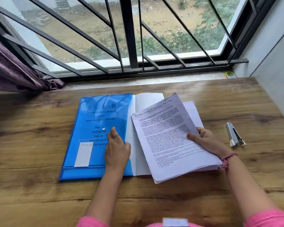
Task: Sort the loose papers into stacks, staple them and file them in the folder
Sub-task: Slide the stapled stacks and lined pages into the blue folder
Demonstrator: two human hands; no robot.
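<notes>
The right hand pinches the printed stack by one edge, so sheets may fan out. The left hand rests flat-fingered on the blue folder, which could slide.

Cover sheet inside the blue folder reads "(PET)", "Day - 2", "Test of Reasoning". Top of the stapled papers: "SECTION".

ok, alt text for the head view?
Right hand holds a printed stack at the open side of a blue folder, which the left hand presses flat on a wooden desk. A stapler lies to the right.
</notes>
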